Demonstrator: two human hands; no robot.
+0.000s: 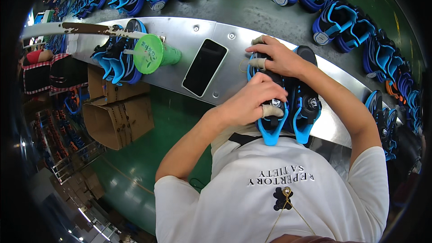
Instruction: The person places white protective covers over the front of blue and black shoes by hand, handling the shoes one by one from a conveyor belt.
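A black and blue shoe (272, 123) lies on the metal shelf (180, 38) in front of me, its heel toward my chest. My left hand (252, 101) grips its rear part, with a taped thumb by the round dial on the tongue. My right hand (276, 56) presses on the toe end, one finger taped. A second matching shoe (307, 103) lies right beside it, under my right wrist.
A black phone (204, 66) lies on the shelf, with a green lidded cup (153, 54) on its side and two more shoes (118, 56) further left. Several blue shoes (342, 18) ride the green conveyor beyond. Cardboard boxes (118, 119) stand below left.
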